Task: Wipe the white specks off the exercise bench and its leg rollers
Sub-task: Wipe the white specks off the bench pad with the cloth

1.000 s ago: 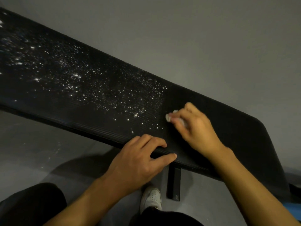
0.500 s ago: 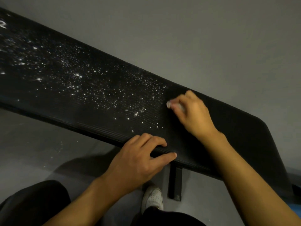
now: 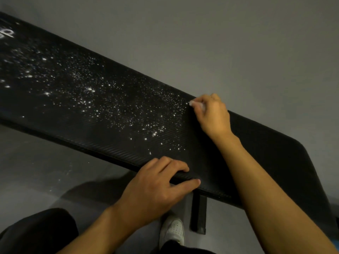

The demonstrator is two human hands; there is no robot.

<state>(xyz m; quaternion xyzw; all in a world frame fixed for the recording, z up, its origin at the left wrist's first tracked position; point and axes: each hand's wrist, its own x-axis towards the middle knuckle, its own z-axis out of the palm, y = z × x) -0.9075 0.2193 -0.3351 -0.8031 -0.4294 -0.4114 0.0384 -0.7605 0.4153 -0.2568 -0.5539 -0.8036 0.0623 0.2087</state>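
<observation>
currently a white wad (image 3: 199,105) is pinched by the right hand (image 3: 212,114) at the far edge of the bench (image 3: 266,153); its near edge is gripped by the left hand (image 3: 156,187). white specks (image 3: 110,99) are spread leftward along the bench's length, nearest the right hand.

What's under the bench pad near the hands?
A black leg reaches the grey floor, a white shoe beside it. The bench pad covers the leg's top and any other frame parts. The left hand grips the pad's near edge above.
</observation>
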